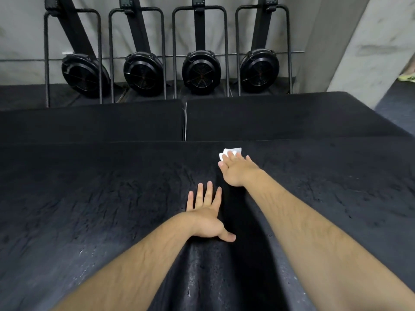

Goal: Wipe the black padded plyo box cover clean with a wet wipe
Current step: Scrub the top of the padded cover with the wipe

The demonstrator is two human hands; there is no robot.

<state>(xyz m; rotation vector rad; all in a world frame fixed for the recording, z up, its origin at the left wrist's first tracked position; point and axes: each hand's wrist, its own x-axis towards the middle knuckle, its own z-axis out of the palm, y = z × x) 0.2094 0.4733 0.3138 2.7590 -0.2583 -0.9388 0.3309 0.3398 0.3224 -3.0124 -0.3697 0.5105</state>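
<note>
Nearest to you, the black padded plyo box cover (89,198) fills the lower part of the view. Its surface is creased and scuffed, and a shallow fold runs up the middle between your forearms.

Your left hand (207,217) lies flat on the cover just left of that fold. Its fingers (208,194) are straight and spread, holding nothing, and the thumb points out to the right.

Further out, your right hand (235,171) reaches toward the cover's far edge and presses the wet wipe (229,151) against the padding. Its fingers (247,158) are laid out straight over the wipe rather than curled round it. The wipe is a small white folded piece that shows beyond your fingertips, just short of the far edge and a little right of centre.

Beyond that edge, two more black pads lie side by side, the left pad (89,122) and the right pad (280,117). A narrow gap with a pale line in it runs between them.

Behind the pads, four rowing machines (201,71) stand upright in a row against a grey wall (22,30), each in a black tube frame with its round flywheel housing low down.

At the far right edge, part of a yellow-green shoe (407,77) shows above the dark floor (393,102).
</note>
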